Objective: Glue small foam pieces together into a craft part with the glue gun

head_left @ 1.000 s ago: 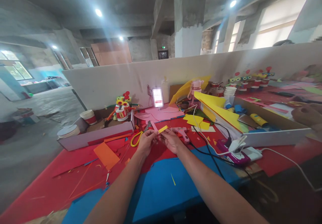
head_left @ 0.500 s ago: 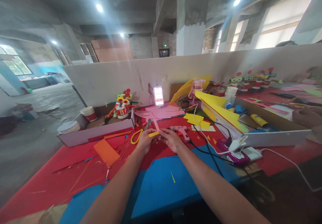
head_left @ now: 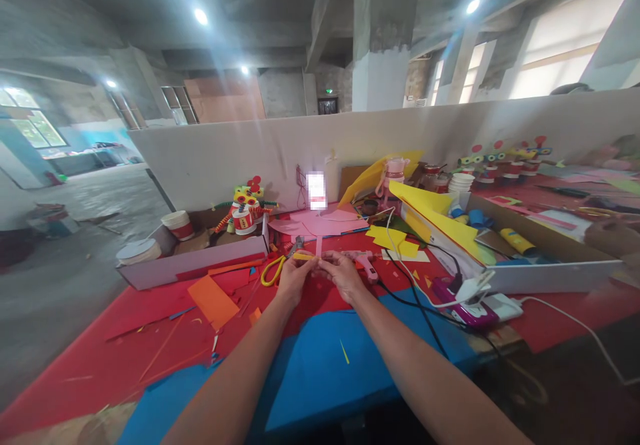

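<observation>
My left hand [head_left: 295, 278] is closed, with a short yellow paper strip [head_left: 303, 256] in its fingers. Fingertips of my right hand [head_left: 343, 276] meet the left ones and pinch at the lower end of a pink paper strip [head_left: 319, 244]; the exact meeting point of the two strips is hidden. Just left of my left hand lie yellow-handled scissors [head_left: 273, 273]. A pink hot glue gun [head_left: 369, 267] rests to the right of my right hand. Beyond my hands is a pink paper sheet [head_left: 295, 227].
A paper-cup robot figure [head_left: 245, 218] stands by the left box [head_left: 200, 265]. Yellow sheets [head_left: 393, 238], a purple power strip [head_left: 467, 310] with cords and a box of paper rolls [head_left: 555, 277] are on the right. Orange card [head_left: 213, 302] lies left; another person's hand [head_left: 613, 237] is far right.
The yellow strip has tilted and swung up to the left, its right end now covered by fingers. My hands have drawn closer together at the fingertips. The view has shifted slightly.
</observation>
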The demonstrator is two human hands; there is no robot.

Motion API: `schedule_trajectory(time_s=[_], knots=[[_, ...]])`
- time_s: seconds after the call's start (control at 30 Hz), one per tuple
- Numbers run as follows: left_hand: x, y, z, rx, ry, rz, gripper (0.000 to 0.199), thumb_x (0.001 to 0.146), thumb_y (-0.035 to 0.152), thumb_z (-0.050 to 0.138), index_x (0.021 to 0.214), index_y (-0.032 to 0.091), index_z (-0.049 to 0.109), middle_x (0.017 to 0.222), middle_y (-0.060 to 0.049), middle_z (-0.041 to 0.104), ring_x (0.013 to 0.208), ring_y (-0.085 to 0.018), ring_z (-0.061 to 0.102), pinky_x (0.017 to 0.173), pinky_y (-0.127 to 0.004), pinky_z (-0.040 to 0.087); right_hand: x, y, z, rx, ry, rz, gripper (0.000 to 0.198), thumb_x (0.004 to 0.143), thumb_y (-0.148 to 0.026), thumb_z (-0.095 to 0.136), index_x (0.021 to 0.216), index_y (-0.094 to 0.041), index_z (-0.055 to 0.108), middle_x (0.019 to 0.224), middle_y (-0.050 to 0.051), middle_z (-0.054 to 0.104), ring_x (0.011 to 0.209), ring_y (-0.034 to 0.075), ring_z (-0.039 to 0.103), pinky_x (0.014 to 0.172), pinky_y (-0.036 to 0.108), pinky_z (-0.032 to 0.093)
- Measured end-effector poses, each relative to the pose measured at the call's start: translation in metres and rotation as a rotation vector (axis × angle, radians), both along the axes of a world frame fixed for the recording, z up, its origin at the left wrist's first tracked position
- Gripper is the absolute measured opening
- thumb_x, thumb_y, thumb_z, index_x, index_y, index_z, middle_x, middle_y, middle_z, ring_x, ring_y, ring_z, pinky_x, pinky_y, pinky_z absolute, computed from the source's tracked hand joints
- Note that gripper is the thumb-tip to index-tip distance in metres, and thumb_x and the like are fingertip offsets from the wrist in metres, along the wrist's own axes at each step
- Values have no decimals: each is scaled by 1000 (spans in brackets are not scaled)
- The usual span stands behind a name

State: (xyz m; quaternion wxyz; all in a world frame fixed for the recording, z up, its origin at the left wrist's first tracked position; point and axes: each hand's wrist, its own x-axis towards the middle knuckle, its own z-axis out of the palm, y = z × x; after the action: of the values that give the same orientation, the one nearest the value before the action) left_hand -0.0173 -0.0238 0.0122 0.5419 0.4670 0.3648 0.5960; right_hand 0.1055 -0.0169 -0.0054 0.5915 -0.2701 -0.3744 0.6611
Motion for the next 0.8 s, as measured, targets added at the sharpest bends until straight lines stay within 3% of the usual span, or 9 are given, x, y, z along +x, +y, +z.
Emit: schedule_trajectory(time_s=[0.23, 0.5, 0.67, 0.8], knots=[[-2, 2, -1, 66, 127, 87, 28, 57, 31, 82, 62, 15, 59, 59, 2, 57, 51, -9, 50, 48, -20, 39, 2, 1, 0, -14, 3, 33, 36, 58, -41, 83, 73, -19, 60, 67, -3, 65, 61, 15, 66, 65, 31, 56], [0, 0, -3, 4, 17, 71, 29, 55, 30, 82, 61, 15, 58, 56, 3, 56, 52, -8, 49, 52, -20, 39, 0, 3, -3, -37, 13, -31, 39, 53, -44, 84, 72, -18, 62, 64, -2, 67, 58, 15, 65, 61, 28, 53], [-1, 3, -3, 36, 104, 94, 28, 57, 30, 81, 61, 15, 58, 55, 3, 56, 49, -8, 48, 48, -20, 35, 2, 2, 1, -36, 16, -17, 36, 57, -41, 83, 74, -17, 63, 67, -1, 68, 61, 15, 66, 66, 29, 55], [-5, 6, -5, 51, 133, 109, 28, 58, 33, 80, 62, 16, 58, 55, 3, 56, 49, -8, 49, 48, -20, 35, 3, 2, 1, -45, 54, 21, 37, 51, -31, 87, 75, -16, 64, 72, 0, 68, 66, 15, 67, 74, 31, 56]])
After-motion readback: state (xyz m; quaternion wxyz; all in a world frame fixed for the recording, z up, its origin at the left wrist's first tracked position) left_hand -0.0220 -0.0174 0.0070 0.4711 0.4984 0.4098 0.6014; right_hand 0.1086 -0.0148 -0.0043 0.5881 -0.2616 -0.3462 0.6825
